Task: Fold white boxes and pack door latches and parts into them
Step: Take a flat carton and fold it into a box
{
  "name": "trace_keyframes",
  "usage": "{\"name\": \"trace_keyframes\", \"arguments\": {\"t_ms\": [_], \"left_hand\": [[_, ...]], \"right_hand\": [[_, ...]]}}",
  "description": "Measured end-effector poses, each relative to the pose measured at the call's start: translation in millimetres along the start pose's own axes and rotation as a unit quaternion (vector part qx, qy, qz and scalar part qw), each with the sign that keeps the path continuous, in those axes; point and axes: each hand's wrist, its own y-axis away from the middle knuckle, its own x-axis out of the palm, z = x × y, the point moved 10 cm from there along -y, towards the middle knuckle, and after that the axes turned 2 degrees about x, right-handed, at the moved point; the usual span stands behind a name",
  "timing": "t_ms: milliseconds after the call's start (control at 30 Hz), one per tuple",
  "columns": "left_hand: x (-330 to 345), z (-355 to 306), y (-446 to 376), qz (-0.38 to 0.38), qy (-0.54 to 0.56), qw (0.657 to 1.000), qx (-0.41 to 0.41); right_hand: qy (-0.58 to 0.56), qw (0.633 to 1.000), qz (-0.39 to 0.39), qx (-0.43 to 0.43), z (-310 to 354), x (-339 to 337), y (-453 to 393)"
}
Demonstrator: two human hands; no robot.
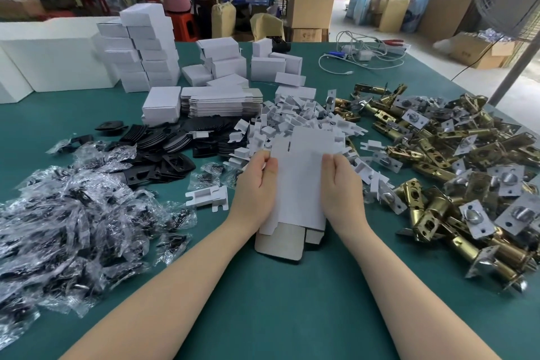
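Gripping a flat white box blank [298,178] by its two long edges, the left hand [257,184] and right hand [340,184] hold it just above the green table [277,301] at the centre of view, fingers curled round the card. Held this way, the blank can probably be squeezed open into a tube; its near flaps [280,245] hang loose at 6 o'clock, not yet tucked. White card inserts [295,123] lie heaped at 12 o'clock, just beyond the blank, within easy reach. Brass latches [455,161] sprawl from 1 to 4 o'clock. Black plates [163,149] sit at 10 o'clock, bagged parts [73,213] at 8 to 9. Flat blanks [222,101] and folded boxes [149,50] stack at 11, clear of the working spot.
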Motion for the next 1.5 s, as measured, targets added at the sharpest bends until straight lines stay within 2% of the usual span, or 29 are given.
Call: {"name": "trace_keyframes", "arguments": {"t_ms": [133,200,300,367,500,633,767,900,1000,1133,1300,1400,1500], "left_hand": [[-1,1,0,-0.012,-0.017,1.000,-0.005],[-10,8,-1,-0.053,-0.002,0.998,-0.034],[-20,30,-3,-0.086,0.100,0.983,-0.127],[-16,34,-5,-0.049,0.119,0.982,-0.140],[6,21,-1,0.058,0.112,0.987,-0.099],[10,22,3,0.107,0.049,0.988,-0.102],[10,16,6,0.148,0.073,0.982,-0.092],[6,10,4,0.110,0.082,0.990,-0.042],[2,12,5,0.085,0.126,0.987,-0.055],[4,7,9,0.087,0.192,0.976,-0.047],[1,12,8,0.069,0.208,0.974,-0.049],[-1,22,7,0.063,0.237,0.966,-0.079],[2,30,5,0.060,0.297,0.945,-0.119]], "right_hand": [[-0.018,1.000,-0.002,0.003,2,-1,-3],[-0.022,0.999,0.040,0.009,1,4,-2],[-0.015,0.991,0.131,0.020,-3,24,9],[-0.021,0.993,0.118,0.010,-4,27,13],[-0.049,0.999,0.013,-0.014,2,4,12],[-0.077,0.995,0.037,-0.049,11,3,14],[-0.101,0.993,0.031,-0.061,16,1,13],[-0.062,0.994,0.048,-0.070,16,4,13],[-0.014,0.992,0.071,-0.098,18,10,14],[0.008,0.992,0.061,-0.109,16,8,14],[0.036,0.987,0.088,-0.133,16,15,14],[0.021,0.986,0.105,-0.131,19,18,15],[-0.042,0.990,0.112,-0.080,14,15,14]]}}
